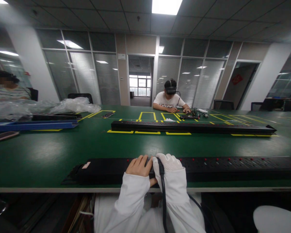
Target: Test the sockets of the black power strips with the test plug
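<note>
A long black power strip [99,170] with a row of small red dots lies along the near edge of the table, and a pale label [86,165] is stuck near its left end. My bare left hand [141,166] lies over the strip, fingers across its top and the thumb low at its near side. Right beside it, my right hand [168,163], in a white dotted glove, is closed at the head of a black power cord [163,191]. The cord's plug is hidden under the glove, against the strip. From there the cord hangs down over my lap.
Across the green table [87,145] lies a second black power strip [184,127], near yellow tape marks. Plastic wrap [72,105], blue bars [38,125] and a phone [3,137] are at left. A person [171,97] sits opposite by tangled cables [196,113]; another person sits far left.
</note>
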A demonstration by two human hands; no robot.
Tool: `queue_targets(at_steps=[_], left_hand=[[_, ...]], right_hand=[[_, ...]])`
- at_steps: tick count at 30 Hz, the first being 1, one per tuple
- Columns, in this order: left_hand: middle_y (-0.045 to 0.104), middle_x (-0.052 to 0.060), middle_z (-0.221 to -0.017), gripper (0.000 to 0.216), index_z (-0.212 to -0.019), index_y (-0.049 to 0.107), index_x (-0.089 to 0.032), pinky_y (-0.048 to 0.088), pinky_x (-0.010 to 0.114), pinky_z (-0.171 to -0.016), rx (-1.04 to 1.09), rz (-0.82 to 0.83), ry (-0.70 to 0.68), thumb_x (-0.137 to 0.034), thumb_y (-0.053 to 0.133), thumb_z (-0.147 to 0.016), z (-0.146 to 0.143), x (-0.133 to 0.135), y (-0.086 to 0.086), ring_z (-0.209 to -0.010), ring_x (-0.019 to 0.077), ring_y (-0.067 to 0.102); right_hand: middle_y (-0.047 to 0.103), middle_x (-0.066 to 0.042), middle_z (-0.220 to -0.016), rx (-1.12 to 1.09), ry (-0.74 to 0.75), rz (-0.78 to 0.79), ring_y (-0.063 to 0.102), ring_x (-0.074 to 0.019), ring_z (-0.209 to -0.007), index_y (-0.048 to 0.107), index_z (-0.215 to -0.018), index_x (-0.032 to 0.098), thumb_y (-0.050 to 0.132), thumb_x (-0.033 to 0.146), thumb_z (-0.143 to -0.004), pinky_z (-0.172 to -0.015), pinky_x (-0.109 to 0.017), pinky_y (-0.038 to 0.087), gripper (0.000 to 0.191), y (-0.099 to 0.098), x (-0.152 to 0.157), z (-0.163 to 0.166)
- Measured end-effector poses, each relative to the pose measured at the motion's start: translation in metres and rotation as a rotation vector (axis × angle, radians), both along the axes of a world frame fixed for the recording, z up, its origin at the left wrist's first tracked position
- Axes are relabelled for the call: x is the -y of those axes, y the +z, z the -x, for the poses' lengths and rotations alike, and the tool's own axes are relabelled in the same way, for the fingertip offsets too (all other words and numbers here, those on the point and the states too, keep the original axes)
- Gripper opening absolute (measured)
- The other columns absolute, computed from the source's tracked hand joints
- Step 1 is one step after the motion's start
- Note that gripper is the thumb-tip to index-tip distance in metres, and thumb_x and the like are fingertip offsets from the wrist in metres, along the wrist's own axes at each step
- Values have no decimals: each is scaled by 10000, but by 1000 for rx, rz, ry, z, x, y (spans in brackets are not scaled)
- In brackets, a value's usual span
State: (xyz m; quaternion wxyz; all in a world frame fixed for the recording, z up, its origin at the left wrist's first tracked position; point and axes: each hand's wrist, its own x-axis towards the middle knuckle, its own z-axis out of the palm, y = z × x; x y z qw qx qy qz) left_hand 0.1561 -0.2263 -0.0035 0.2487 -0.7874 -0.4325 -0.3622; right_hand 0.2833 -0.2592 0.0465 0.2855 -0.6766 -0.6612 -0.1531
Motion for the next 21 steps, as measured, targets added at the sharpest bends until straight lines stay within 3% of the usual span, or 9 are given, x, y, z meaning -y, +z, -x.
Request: queue_targets(at_steps=[13,21], left_hand=[[659,90,-1057,470,-1092,602,-199,391,389,-801,7,-8,3,-405,546,-673,0,-1,-1,-954,274,583],[658,92,-1059,466,-1091,603,-199,392,388,-794,13,-18,-6,-405,548,-676,-1,0,-1,-954,276,581]], right_hand=[[596,2,-833,0,-1,44,524,-163,-806,612,-930,303,307,434,-889,-710,-266,287,335,7,8,1],[587,21,-742,10,12,-120,512,-158,-720,618,-852,318,368,427,-857,-674,-269,263,272,-7,-3,-2]])
